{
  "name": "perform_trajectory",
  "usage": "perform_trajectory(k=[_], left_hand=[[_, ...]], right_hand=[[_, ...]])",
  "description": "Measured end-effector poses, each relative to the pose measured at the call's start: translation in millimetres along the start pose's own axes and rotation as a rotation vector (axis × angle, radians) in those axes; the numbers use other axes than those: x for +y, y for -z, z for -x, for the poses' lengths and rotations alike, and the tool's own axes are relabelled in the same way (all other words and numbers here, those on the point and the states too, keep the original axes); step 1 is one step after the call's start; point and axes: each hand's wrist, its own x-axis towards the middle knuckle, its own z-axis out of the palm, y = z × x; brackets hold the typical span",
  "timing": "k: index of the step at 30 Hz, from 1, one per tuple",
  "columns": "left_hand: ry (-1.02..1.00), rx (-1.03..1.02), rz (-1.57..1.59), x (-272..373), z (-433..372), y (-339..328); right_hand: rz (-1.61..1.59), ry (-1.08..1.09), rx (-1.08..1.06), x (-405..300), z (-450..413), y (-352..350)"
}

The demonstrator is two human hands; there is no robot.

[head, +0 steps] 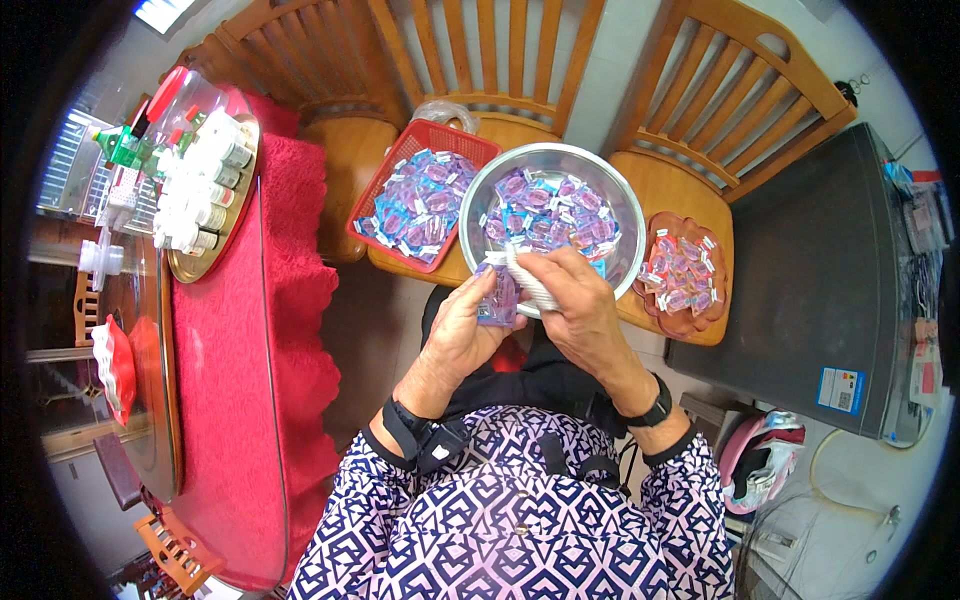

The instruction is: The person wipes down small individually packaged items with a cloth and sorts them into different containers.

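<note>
My left hand (459, 328) holds a small purple printed plastic packet (497, 295) upright over the near rim of a round metal basin (636, 225). In my right hand (581, 304) is a bundle of thin white strips (532, 281), whose upper end meets the top of the packet. Whether a strip is fixed to it cannot be told. Inside the basin lie many purple and blue packets (536, 196) with white tabs. Left of it, a red plastic basket (364, 217) is heaped with similar packets. A brown scalloped plate (664, 322) at the right bears more, some with red or orange parts.
Wooden chairs (652, 161) stand in a row, their seats under the containers. To the left is a table with a red cloth (225, 360) and a tray (247, 187) of white bottles. A dark grey refrigerator (795, 285) stands at the right, with a pink tub (739, 457) nearby.
</note>
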Motion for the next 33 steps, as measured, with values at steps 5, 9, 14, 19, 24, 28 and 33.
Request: perform_trajectory(k=[5, 9, 14, 19, 24, 28, 33], left_hand=[[-0.042, -0.061, 0.082, -1.0, -11.4, -4.1], [-0.060, -0.060, 0.111, -2.6, -13.2, -0.2], [-0.029, -0.117, 0.178, 4.1, -12.6, 4.0], [-0.072, -0.124, -0.054, 5.9, -4.2, -5.4], [-0.059, -0.113, -0.160, 1.1, 0.6, -7.6], [-0.026, -0.114, -0.190, 4.1, 4.9, -5.4], [0.020, -0.136, -0.137, 6.4, 7.7, -9.3]], right_hand=[[0.092, 0.025, -0.064, -1.0, 14.7, -8.5], [-0.028, -0.022, -0.106, -9.8, 26.8, -9.1], [-0.327, -0.082, -0.358, -16.3, 33.9, -1.0], [-0.276, -0.056, -0.103, -15.4, 7.6, 13.1], [0.078, 0.076, -0.058, -11.7, -4.0, -0.9], [0.212, 0.090, -0.148, -13.9, 1.8, 4.7], [0.381, -0.039, -0.006, -6.9, -2.8, 16.6]])
